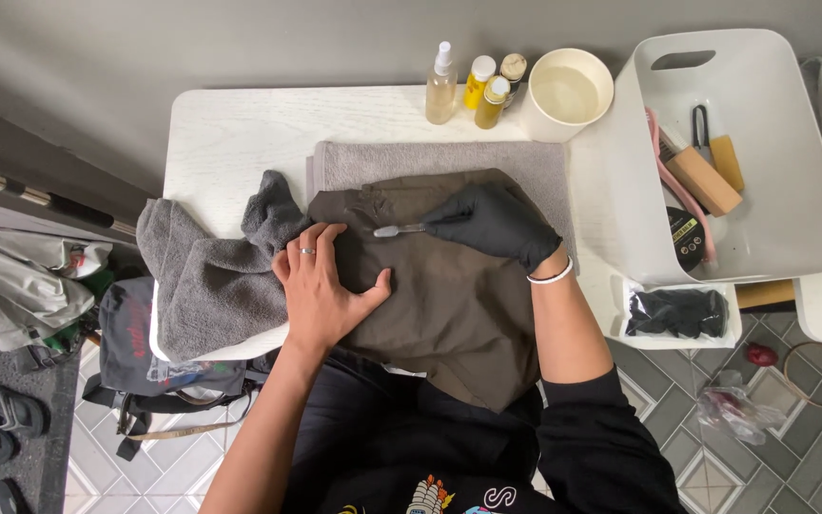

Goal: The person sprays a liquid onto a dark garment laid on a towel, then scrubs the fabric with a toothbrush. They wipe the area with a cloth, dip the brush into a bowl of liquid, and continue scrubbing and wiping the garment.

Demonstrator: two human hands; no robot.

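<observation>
A dark brown garment (449,305) lies spread over a grey towel (430,160) on a white table (230,133). My bare left hand (321,286), with a ring on one finger, presses flat on the garment's left part. My right hand (497,221), in a black glove, grips a small grey brush (397,229) whose head touches the garment near its top edge. A crumpled grey towel (211,276) lies just left of my left hand.
Several small bottles (473,86) and a cream bowl of liquid (568,93) stand at the table's back. At right, a white tub (763,162) holds brushes and a tin; a box of black gloves (677,312) sits below it. Bags and shoes lie on the floor at left.
</observation>
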